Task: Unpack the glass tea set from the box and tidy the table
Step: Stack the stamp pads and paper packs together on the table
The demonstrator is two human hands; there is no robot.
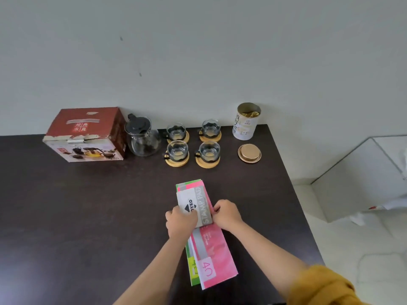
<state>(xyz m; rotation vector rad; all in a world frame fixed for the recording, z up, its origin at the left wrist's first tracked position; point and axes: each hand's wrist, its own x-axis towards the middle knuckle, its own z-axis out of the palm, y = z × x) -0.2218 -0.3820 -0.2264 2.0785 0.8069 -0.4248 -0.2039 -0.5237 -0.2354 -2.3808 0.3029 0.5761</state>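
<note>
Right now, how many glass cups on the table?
4, each on a round wooden coaster, between the glass teapot and the tea tin: back-left, back-right, front-left, front-right. None appear hidden.

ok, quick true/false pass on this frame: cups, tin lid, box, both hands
1. All four glass cups sit on wooden coasters. True.
2. The tea tin has its lid on. False: the tin is open, and the gold lid lies on the table in front of it.
3. Both hands are on the stamp pad box. True: the left hand and right hand grip it from either side, over the pink and green booklets.
4. The teapot lies on its side. False: it stands upright beside the red box.
5. The red box stands right of the cups. False: left.
</note>
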